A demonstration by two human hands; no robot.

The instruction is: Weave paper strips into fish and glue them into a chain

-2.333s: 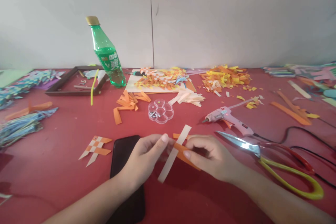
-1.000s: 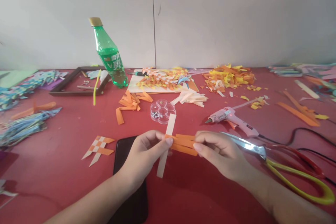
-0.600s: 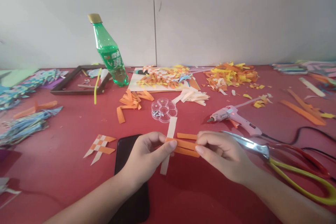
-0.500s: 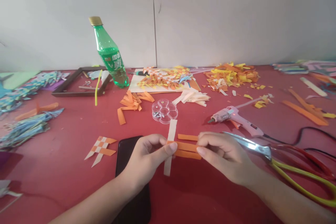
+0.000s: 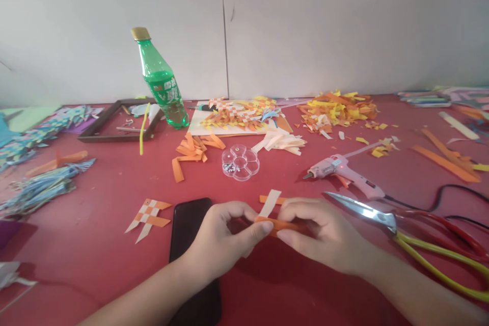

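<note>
My left hand and my right hand meet just above the red table, both pinched on crossed paper strips. An orange strip runs between the fingertips. A cream strip pokes up and away from between the thumbs; its lower part is hidden by my fingers. Another orange strip lies on the table right behind them. A black phone lies under my left wrist.
Scissors with yellow and red handles lie right of my right hand, a pink glue gun behind them. A clear flower-shaped box, orange strips, cream strips, a woven piece, a green bottle, a wooden frame and scrap piles.
My hands have closed together over the strips. The cream strip, which crossed the orange ones upright with both ends showing, now tilts right and shows only its top end.
</note>
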